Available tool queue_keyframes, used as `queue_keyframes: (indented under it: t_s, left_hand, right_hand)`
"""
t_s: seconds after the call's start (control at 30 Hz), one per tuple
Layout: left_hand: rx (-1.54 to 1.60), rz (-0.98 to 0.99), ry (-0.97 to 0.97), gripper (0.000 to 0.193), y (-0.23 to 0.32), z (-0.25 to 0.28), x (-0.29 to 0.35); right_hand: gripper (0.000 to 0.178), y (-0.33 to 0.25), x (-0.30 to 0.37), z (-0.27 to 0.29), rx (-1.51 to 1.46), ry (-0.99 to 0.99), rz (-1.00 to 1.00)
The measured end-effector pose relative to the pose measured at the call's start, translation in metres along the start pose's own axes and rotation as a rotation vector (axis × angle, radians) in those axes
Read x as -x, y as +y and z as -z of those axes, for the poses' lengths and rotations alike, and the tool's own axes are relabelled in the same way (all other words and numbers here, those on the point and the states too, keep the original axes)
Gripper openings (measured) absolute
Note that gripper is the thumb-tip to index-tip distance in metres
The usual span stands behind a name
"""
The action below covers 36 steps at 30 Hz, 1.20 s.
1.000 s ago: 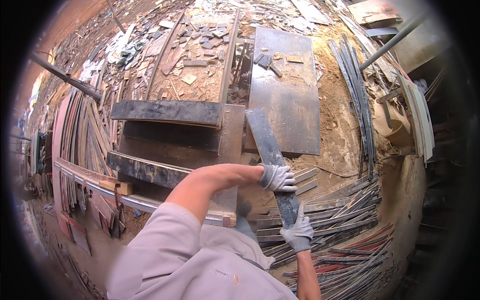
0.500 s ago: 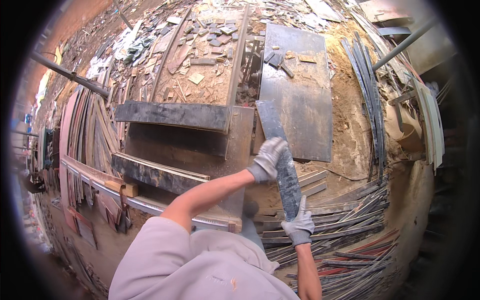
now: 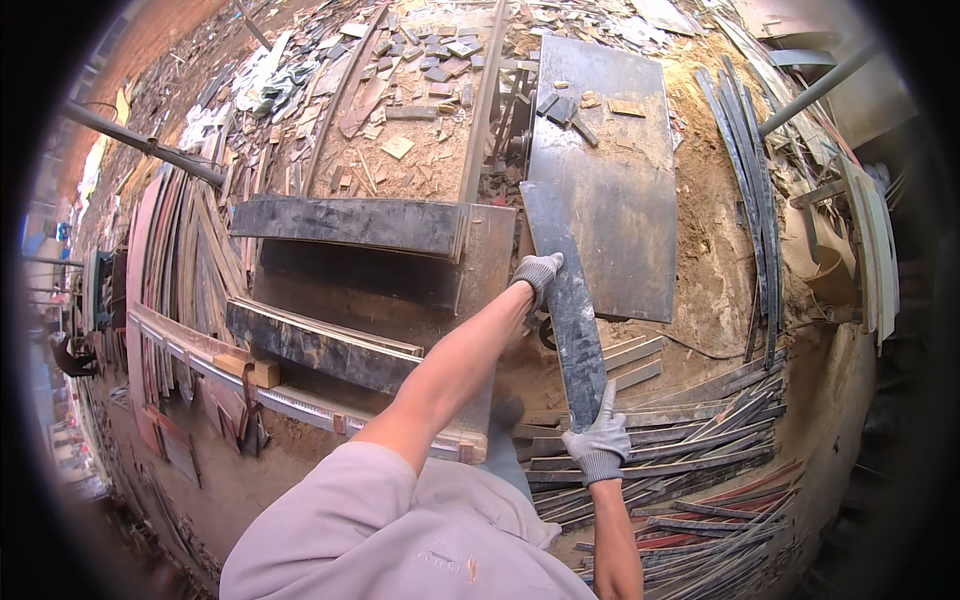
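A long, narrow, black-faced plank [image 3: 572,318] with pale smears slants away in front of me, right of the brown worktable [image 3: 490,240]. My left hand [image 3: 541,274], in a grey glove, is closed on the plank's left edge near its middle. At the plank's near end, my right hand [image 3: 599,441], also gloved, grips it with the thumb lying along the top face; the fingers beneath are hidden. On the worktable, left of the plank, lie a stack of dark boards [image 3: 345,226] and a nearer stack of dark strips [image 3: 322,345].
A large dark panel [image 3: 605,220] carrying some offcuts lies beyond the plank. Strips [image 3: 660,450] pile up at near right. A ruled metal rail [image 3: 300,409] with a wooden block [image 3: 248,369] edges the worktable. Metal poles [image 3: 140,142] stand at the sides.
My left hand has shifted slightly up along the plank's edge, its arm straighter. The plank's far end has risen a little in view. My right hand keeps hold of the near end.
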State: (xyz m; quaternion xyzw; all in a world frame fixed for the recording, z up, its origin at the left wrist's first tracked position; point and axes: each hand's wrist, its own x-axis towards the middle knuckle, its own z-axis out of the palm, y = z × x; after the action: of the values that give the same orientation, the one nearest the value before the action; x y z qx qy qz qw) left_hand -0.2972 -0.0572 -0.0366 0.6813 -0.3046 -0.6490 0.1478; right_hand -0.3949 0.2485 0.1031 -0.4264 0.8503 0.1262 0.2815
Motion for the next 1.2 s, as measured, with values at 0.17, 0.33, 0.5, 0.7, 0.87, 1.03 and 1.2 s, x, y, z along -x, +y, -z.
queue_keyframes:
  t_s: [0.17,0.33,0.5,0.7,0.87,1.03,1.2]
  left_hand:
    - [0.040,0.007,0.016,0.057,0.020,0.005,0.021]
    - [0.060,0.021,0.028,0.053,0.022,0.005,0.012]
    - [-0.044,-0.035,0.089,0.054,0.018,0.003,-0.011]
    - [-0.115,-0.050,0.117,0.057,0.023,0.004,-0.019]
    - [-0.109,-0.050,0.135,0.056,0.029,0.007,-0.022]
    - [-0.121,-0.062,0.131,0.057,0.031,0.009,-0.028]
    - [-0.199,-0.071,0.145,0.062,0.036,0.016,-0.033]
  right_hand:
    - [0.148,-0.006,-0.003,0.000,-0.009,-0.019,-0.012]
    - [0.150,-0.011,-0.007,0.000,-0.018,-0.015,-0.009]
    - [0.151,-0.015,-0.012,0.000,-0.020,-0.004,0.005]
    - [0.149,-0.024,-0.014,-0.002,-0.025,0.008,-0.001]
    - [0.147,-0.032,-0.016,-0.004,-0.038,0.017,0.006]
    - [0.147,-0.043,-0.016,0.001,-0.047,-0.011,-0.006]
    - [0.146,-0.059,-0.014,0.007,-0.059,-0.081,-0.038]
